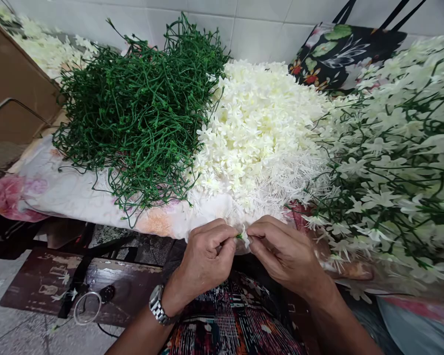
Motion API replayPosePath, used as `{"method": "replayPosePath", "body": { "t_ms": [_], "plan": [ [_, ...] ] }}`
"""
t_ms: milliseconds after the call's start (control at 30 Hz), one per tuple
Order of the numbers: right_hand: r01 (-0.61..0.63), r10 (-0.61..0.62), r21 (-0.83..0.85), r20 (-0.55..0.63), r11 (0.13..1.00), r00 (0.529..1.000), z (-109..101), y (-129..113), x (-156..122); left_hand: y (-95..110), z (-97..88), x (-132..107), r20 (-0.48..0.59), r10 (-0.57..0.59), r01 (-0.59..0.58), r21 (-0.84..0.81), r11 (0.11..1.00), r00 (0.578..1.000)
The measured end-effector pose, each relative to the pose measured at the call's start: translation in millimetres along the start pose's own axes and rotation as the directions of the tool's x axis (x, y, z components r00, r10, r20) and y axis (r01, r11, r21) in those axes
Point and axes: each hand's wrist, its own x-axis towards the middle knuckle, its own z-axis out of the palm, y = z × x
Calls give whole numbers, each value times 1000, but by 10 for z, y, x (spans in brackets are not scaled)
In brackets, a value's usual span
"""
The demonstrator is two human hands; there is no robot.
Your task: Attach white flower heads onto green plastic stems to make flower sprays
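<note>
My left hand (pixel 210 251), with a metal watch (pixel 158 305) on its wrist, pinches the green tip of a plastic stem (pixel 239 236). Close against it, my right hand (pixel 284 251) grips a small white artificial flower (pixel 245 237) between thumb and forefinger. Flower and stem tip meet between my fingertips; most of the stem is hidden. Ahead on the left lies a tangled heap of green plastic stems (pixel 140 108). A pile of loose cream-white flower heads (pixel 259 118) spreads beside it, with thin white stamen pieces (pixel 296 175) along its near edge.
Flower sprays on green stems (pixel 385 172) are heaped at the right. A floral cloth (pixel 77 192) covers the work surface. At the left stands a cardboard box (pixel 15 74); a black floral bag (pixel 344 54) rests against the tiled wall (pixel 262 24). Below left is a worn wooden bench (pixel 122 281).
</note>
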Motion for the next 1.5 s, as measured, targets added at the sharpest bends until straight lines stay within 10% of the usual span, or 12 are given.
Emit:
{"method": "replayPosePath", "body": {
  "t_ms": [1033, 1500],
  "plan": [
    [13, -16, 65, 46, 998, 999, 119, 50, 18, -4, 34, 10, 34, -7, 2, 122, 993, 999],
    [256, -268, -187, -40, 948, 963, 53, -2, -43, 72, -102, -1, 52, -33, 37, -85, 996, 998]
  ]
}}
